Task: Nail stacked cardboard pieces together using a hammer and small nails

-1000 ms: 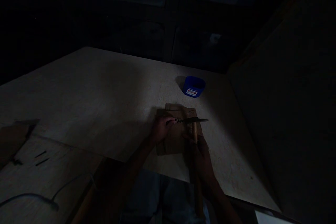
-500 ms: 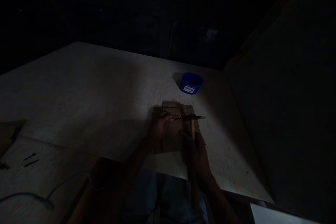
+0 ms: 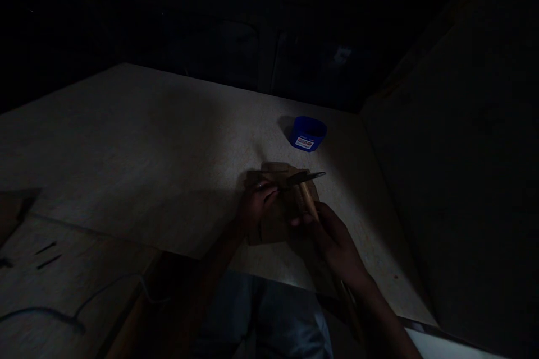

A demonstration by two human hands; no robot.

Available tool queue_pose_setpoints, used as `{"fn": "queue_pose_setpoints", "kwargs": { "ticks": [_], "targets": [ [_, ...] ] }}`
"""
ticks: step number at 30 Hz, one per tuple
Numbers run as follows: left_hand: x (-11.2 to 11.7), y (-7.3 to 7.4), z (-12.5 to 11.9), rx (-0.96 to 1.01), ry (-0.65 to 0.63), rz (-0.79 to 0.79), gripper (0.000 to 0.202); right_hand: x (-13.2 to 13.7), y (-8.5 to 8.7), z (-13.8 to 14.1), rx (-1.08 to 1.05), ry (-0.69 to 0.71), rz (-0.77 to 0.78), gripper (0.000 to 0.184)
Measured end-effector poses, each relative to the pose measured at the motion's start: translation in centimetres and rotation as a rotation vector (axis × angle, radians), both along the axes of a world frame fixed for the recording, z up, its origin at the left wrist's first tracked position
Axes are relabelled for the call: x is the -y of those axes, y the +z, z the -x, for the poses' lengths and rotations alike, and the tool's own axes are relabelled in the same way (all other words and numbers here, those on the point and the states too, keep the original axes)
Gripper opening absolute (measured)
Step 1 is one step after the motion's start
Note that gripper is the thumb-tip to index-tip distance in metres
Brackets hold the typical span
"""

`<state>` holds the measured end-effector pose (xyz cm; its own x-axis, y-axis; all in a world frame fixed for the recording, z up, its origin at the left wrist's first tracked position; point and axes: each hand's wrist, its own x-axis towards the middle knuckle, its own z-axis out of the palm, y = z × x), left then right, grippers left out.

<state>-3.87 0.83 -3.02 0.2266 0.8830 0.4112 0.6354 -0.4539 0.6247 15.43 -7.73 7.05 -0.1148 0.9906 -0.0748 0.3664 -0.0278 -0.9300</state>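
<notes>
The scene is very dim. My right hand (image 3: 334, 238) is closed around the wooden handle of a hammer (image 3: 310, 202). The hammer's dark metal head lies over the upper part of a brown, cardboard-like piece (image 3: 273, 227) near the table's front edge. My left hand (image 3: 255, 202) rests on the left side of this piece, thumb and fingers pinched together just left of the hammer head. Whatever small thing is between those fingertips is too dark to make out. A light brown block (image 3: 275, 167) shows at the piece's far edge.
A blue plastic tub (image 3: 309, 133) with a white label stands beyond the cardboard. At the left lie two thin dark rods (image 3: 49, 261), a cable (image 3: 42, 311) and a brown object (image 3: 12, 216). The pale table (image 3: 168, 134) meets a dark wall on the right.
The hammer head has moved slightly up and left, towards my left fingertips, and its handle is now tilted. My right hand has shifted right. My left hand stays nearly in place.
</notes>
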Motion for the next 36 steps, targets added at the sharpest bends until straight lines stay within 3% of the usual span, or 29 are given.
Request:
{"fn": "queue_pose_setpoints", "kwargs": {
  "ticks": [4,11,21,25,31,36],
  "targets": [
    [0.0,-0.1,0.0,-0.028,0.009,0.020,0.016,-0.3,1.3,0.3,0.026,0.064,-0.022,0.033],
    [-0.1,-0.7,-0.1,0.014,0.003,0.007,0.017,-0.9,1.5,0.6,0.075,0.102,-0.013,0.033],
    [0.0,-0.5,0.0,0.031,0.007,0.044,0.014,-1.3,-0.1,0.7,0.107,0.152,0.050,0.041],
    [-0.1,-0.7,0.0,0.024,0.012,0.039,0.015,-1.3,0.2,0.5,0.104,0.107,-0.020,0.041],
    [-0.1,-1.2,-0.1,0.036,0.016,0.026,0.014,-1.7,-0.4,0.4,0.170,0.134,0.007,0.047],
    [-0.1,-1.2,-0.2,0.051,0.029,0.038,0.014,-1.6,-0.6,0.2,0.152,0.076,-0.038,0.045]
  ]
}}
